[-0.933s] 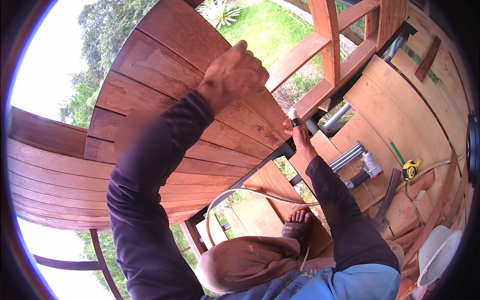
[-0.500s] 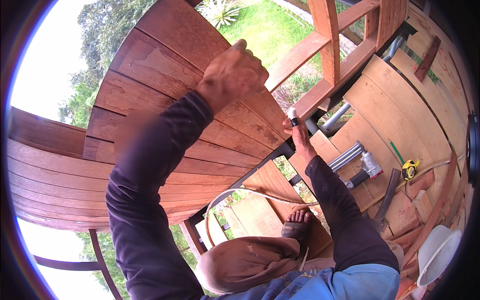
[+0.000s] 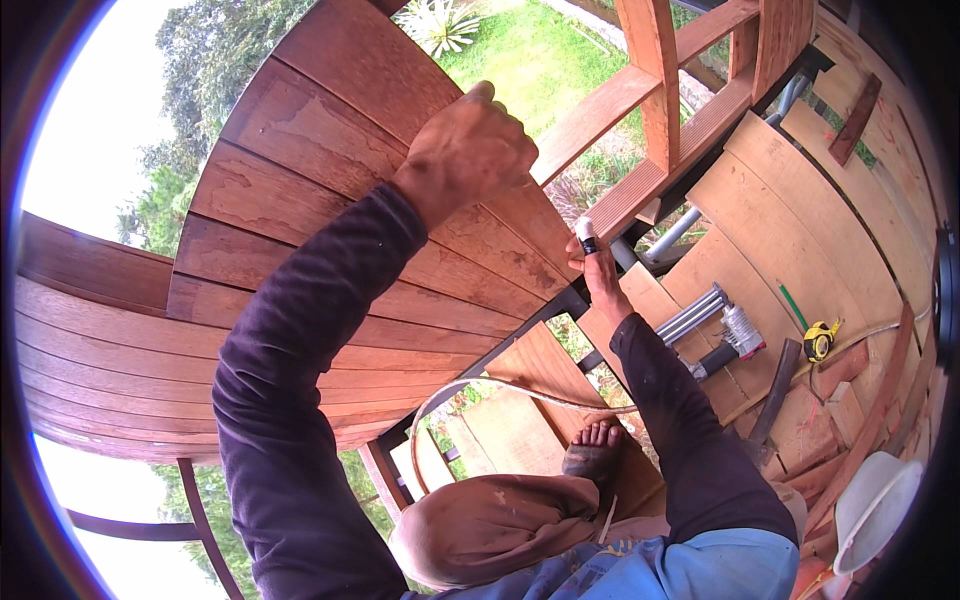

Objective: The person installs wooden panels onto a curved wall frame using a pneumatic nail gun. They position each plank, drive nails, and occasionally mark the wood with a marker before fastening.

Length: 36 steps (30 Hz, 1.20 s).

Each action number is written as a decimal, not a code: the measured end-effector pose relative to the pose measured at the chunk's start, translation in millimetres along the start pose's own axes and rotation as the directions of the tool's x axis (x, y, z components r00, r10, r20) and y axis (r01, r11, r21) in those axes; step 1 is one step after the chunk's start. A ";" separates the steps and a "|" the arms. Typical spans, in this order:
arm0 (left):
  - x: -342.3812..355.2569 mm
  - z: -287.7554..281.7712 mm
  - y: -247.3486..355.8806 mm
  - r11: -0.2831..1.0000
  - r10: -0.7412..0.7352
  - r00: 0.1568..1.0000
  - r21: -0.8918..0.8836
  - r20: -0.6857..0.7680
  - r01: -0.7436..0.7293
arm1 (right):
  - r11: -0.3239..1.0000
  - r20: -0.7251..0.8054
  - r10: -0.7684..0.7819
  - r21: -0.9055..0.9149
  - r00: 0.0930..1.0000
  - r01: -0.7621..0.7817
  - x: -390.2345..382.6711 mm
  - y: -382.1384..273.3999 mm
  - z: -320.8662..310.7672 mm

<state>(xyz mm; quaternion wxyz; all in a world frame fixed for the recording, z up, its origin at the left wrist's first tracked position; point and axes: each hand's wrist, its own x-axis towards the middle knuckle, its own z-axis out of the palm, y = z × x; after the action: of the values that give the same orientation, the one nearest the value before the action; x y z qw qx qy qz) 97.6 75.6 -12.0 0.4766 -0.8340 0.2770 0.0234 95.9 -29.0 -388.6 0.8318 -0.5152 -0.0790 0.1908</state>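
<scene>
Reddish-brown planks [image 3: 330,160], laid edge to edge in a fan, form a curved panel on the left. Over the edge of the end plank [image 3: 535,235], my left hand [image 3: 468,155] is closed, its fingers wrapped out of sight behind the wood. Lower down, near the same plank's narrow end, my right hand [image 3: 600,275] grips the edge with curled fingers. A white wrap with black tape covers one digit of that hand.
A nail gun [image 3: 725,330], a green pencil [image 3: 793,305], a yellow tape measure [image 3: 820,340] and a hammer [image 3: 776,395] lie on boards at right. A hose [image 3: 510,382] loops past my foot [image 3: 593,448]. Wooden framing [image 3: 650,100] stands beyond; gaps show grass below.
</scene>
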 end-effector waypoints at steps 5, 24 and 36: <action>-3.1 -1.8 -0.2 1.000 -0.003 1.000 -0.024 -0.028 0.002 | 1.000 -0.018 0.017 -0.006 1.000 -0.017 -2.5 -8.1 5.6; -2.2 -9.2 1.2 1.000 -0.019 1.000 0.021 -0.003 0.020 | 1.000 -0.007 0.010 0.009 1.000 -0.010 -1.2 -4.4 2.7; -5.6 -3.3 -0.4 1.000 -0.018 0.992 -0.021 -0.126 0.015 | 0.999 -0.026 0.042 0.032 0.999 -0.041 -0.5 -5.4 4.1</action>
<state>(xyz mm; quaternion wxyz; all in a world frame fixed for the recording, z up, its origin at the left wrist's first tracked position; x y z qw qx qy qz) 92.3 75.6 -8.2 0.4500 -0.8408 0.2994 -0.0304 95.4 -27.9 -381.9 0.8368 -0.5060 -0.0541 0.2021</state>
